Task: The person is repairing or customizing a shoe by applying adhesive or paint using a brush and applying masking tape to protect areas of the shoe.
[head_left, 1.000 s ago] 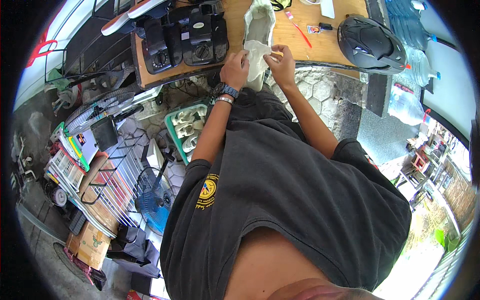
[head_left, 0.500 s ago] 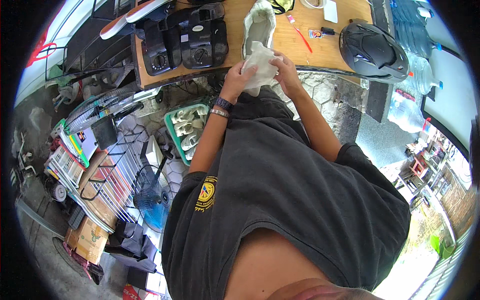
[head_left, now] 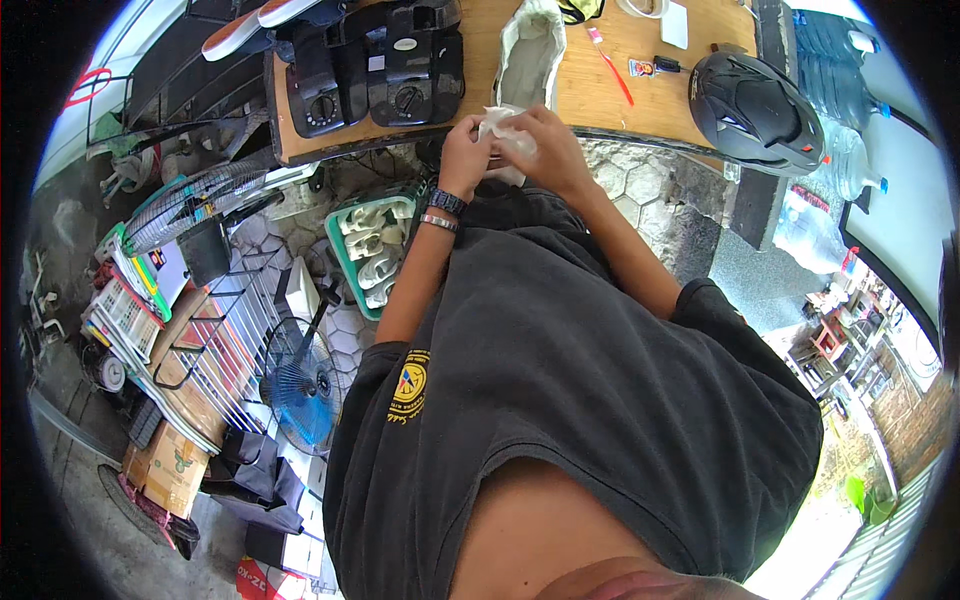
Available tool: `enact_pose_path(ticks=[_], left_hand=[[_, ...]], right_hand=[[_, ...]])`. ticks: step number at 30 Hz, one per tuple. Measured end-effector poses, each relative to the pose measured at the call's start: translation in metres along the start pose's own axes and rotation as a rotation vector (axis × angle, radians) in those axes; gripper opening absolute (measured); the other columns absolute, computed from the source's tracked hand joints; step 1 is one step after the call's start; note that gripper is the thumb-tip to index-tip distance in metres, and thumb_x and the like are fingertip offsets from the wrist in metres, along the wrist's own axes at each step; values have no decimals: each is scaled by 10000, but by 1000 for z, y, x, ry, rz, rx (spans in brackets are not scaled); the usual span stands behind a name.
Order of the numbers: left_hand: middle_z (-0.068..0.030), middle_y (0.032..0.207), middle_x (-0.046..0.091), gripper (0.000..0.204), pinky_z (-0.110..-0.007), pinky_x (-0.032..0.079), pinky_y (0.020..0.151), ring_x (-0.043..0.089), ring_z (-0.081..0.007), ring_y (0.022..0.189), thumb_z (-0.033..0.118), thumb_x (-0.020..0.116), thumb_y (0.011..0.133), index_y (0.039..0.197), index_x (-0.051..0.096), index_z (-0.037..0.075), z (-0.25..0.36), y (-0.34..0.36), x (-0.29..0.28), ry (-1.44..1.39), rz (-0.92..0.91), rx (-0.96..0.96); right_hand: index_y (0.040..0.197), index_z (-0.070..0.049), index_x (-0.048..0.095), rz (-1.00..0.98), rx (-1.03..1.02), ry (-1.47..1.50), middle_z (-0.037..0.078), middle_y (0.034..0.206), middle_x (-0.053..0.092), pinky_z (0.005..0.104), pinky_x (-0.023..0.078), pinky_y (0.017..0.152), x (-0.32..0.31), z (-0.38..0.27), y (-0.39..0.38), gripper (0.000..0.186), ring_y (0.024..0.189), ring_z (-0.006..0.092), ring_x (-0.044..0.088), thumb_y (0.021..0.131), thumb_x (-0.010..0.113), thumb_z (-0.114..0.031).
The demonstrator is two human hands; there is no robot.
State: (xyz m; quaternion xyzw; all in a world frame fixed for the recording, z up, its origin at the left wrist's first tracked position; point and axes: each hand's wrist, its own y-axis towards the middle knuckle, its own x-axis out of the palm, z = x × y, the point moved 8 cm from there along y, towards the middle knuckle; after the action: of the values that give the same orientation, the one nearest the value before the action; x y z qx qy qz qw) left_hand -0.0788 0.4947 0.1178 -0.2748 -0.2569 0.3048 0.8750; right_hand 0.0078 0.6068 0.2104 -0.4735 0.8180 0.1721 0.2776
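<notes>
Over the table's front edge, both my hands are closed on a thin, crumpled whitish sheet (head_left: 510, 122); whether it is paper or plastic I cannot tell. My left hand (head_left: 466, 158), with a dark watch and a bracelet on its wrist, pinches the left side. My right hand (head_left: 552, 150) bunches the other side, its fingers folded over the sheet. Just beyond them on the wooden table (head_left: 600, 105) lies a long white open container (head_left: 530, 68) with a greyish inside.
Black appliances with dials (head_left: 408, 75) stand left on the table, a black helmet (head_left: 752, 108) right, a red stick (head_left: 618, 80) between. Below are a green basket (head_left: 345, 262) of whitish items, a blue-bladed fan (head_left: 302, 385) and a wire rack (head_left: 225, 350). Water jugs (head_left: 832, 60) line the right.
The sheet was spread wider between my hands and is now bunched smaller. My right hand has moved left, close to my left hand, its fingers folding over. The view has shifted slightly.
</notes>
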Motion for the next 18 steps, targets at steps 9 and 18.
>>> enact_pose_path(ticks=[9, 18], left_hand=[[-101, 1244, 703, 432, -351, 589, 907, 689, -193, 1115, 340, 647, 1045, 1349, 596, 37, 23, -12, -19, 64, 110, 112], [-59, 1236, 672, 434, -341, 629, 892, 671, -165, 1113, 191, 758, 982, 1333, 551, 40, 22, -1, -8, -43, -213, 59]], right_hand=[[1105, -11, 739, -105, 315, 367, 154, 1041, 754, 372, 570, 819, 16, 42, -1, 261, 930, 259, 731, 895, 750, -165], [1470, -72, 565, -228, 674, 662, 107, 1302, 646, 325, 569, 853, 2, 47, 15, 538, 1155, 159, 631, 977, 732, -211]])
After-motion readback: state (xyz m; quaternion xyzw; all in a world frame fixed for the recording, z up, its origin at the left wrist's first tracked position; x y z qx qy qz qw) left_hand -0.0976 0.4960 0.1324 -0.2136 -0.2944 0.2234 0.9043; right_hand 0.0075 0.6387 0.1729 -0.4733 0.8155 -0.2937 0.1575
